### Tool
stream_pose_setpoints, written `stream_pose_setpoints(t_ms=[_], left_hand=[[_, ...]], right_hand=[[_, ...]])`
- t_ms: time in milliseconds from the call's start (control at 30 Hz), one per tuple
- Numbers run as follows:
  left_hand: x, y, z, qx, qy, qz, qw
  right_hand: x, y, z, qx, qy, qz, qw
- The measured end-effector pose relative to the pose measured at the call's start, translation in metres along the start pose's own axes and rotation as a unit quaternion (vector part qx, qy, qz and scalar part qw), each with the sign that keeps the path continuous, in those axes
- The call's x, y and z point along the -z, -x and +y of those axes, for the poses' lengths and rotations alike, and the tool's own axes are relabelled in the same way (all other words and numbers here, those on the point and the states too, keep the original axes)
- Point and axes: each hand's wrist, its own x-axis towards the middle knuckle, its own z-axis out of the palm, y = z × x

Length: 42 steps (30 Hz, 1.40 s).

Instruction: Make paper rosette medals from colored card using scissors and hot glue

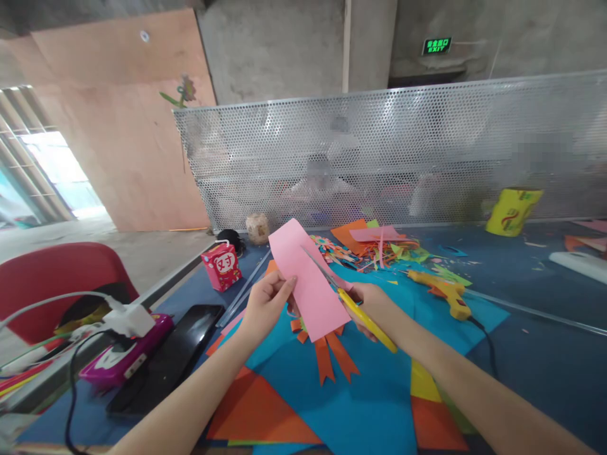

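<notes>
A strip of pink paper is pinched along its left edge by my left hand, thumb on top. My right hand grips a pair of scissors with yellow handles. Their metal blade lies across the pink strip's right side, pointing up and left. Part of the right hand's fingers is hidden behind the handles. Below the strip, an orange paper ribbon piece with two notched tails rests on a large blue sheet; the strip covers its upper part.
A yellow glue gun lies on the right with its cord trailing. Paper scraps pile up before a perforated metal screen. On the left are a red drink carton, a black phone and a purple power strip.
</notes>
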Motion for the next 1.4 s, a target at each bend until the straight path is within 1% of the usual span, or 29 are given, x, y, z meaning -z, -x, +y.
stream_pose_setpoints(t_ms=[100, 167, 233, 333, 400, 500, 600, 700, 800, 933, 1000, 1100, 1133, 1233, 1400], left_hand=[[0.005, -0.006, -0.003, -0.026, -0.006, 0.080, 0.996], [0.012, -0.011, -0.006, -0.031, -0.007, 0.127, 0.991], [0.020, -0.015, -0.007, -0.032, -0.021, 0.157, 0.987], [0.034, -0.020, -0.005, -0.033, -0.050, 0.176, 0.983], [0.041, -0.021, -0.001, -0.045, -0.074, 0.166, 0.982], [0.048, -0.023, 0.010, -0.065, -0.153, 0.103, 0.981], [0.053, -0.026, 0.021, -0.057, -0.230, 0.037, 0.971], [0.054, -0.029, 0.027, -0.040, -0.256, 0.010, 0.966], [0.052, -0.032, 0.028, -0.024, -0.229, 0.026, 0.973], [0.044, -0.035, 0.020, -0.040, -0.187, 0.044, 0.981], [0.040, -0.034, 0.014, -0.046, -0.158, 0.061, 0.985], [0.032, -0.029, 0.007, -0.029, -0.099, 0.071, 0.992], [0.030, -0.027, 0.006, -0.020, -0.078, 0.066, 0.995], [0.023, -0.021, 0.006, 0.004, -0.028, 0.044, 0.999], [0.011, -0.008, 0.009, 0.045, -0.033, -0.027, 0.998]], right_hand=[[-0.001, -0.004, 0.010, 0.023, 0.034, 0.017, 0.999], [0.000, -0.007, 0.016, 0.048, 0.089, 0.039, 0.994], [0.003, -0.008, 0.019, 0.062, 0.132, 0.042, 0.989], [0.007, -0.008, 0.016, 0.060, 0.142, 0.041, 0.987], [0.010, -0.007, 0.013, 0.059, 0.131, 0.039, 0.989], [0.013, -0.007, 0.011, 0.063, 0.110, 0.032, 0.991], [0.013, -0.009, 0.013, 0.075, 0.098, 0.032, 0.992], [0.014, -0.012, 0.017, 0.079, 0.089, 0.024, 0.993], [0.014, -0.014, 0.019, 0.069, 0.077, 0.021, 0.994], [0.013, -0.012, 0.015, 0.058, 0.057, 0.018, 0.996], [0.011, -0.009, 0.010, 0.037, 0.023, -0.011, 0.999], [0.008, -0.004, 0.003, -0.003, -0.041, -0.063, 0.997], [0.007, -0.003, 0.002, -0.009, -0.050, -0.069, 0.996], [0.004, -0.004, 0.002, -0.005, -0.044, -0.055, 0.997], [0.001, -0.008, 0.010, 0.024, -0.059, -0.039, 0.997]])
